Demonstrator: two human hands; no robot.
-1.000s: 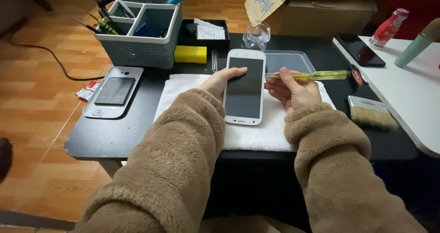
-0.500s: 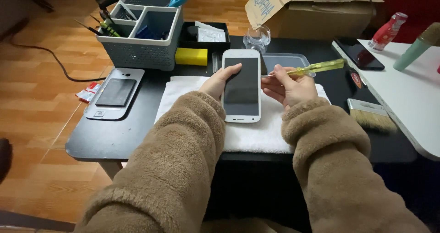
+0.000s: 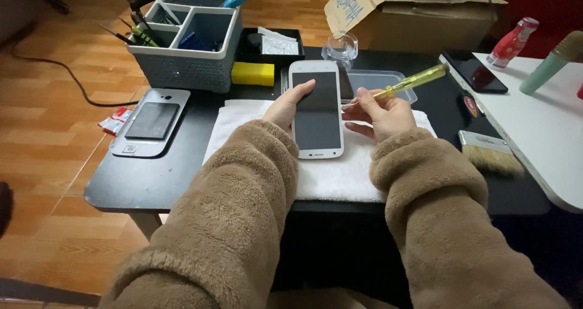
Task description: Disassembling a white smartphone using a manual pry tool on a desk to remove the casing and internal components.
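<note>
Over the white cloth (image 3: pixel 340 178), screwdriver tip now down at the phone's edge.
Right hand (image 3: pixel 379 111) has swung the yellow screwdriver (image 3: pixel 407 83) inward, fingers closed around it; left hand (image 3: pixel 290 105) grips the white phone (image 3: pixel 316 109).

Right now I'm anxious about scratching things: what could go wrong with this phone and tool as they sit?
The yellow-handled screwdriver in the right hand points its tip at the edge of the white phone; a slip might gouge the screen. The left hand steadies the phone only by its side on the white towel, so it could slide. The glass jar stands just behind and could be knocked.
</note>
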